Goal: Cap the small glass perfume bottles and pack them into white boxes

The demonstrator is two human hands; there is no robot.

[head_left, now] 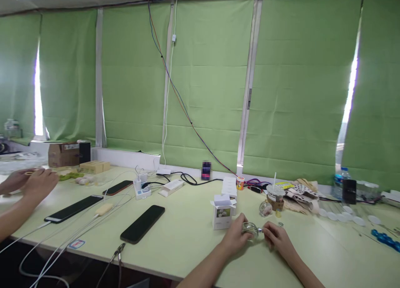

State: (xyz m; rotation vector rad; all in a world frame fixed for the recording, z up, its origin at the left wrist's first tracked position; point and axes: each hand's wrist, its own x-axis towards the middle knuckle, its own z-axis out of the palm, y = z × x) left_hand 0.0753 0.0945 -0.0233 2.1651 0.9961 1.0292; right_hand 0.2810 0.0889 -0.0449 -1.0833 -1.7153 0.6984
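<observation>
My left hand (235,236) is closed round a small clear glass bottle (251,228), held on its side just above the table. The bottle looks rounded and ribbed, with a silver neck (260,230) pointing right. At that neck the fingers of my right hand (276,236) are pinched together; whether they also hold a small part is hidden. Left of the bottle stands a white carton (221,218) with its top flaps open and a flower picture on its front. Another rounded glass bottle (265,209) sits beyond my hands, beside a small gold cap (278,213).
A phone (143,224) lies left of centre, near charging cables and a power strip (142,190). A lidded drink cup with straw (275,194) and cloths (301,196) stand behind. White discs (342,216) and a blue beaded item (385,240) lie right. Another person's hands (40,186) work far left.
</observation>
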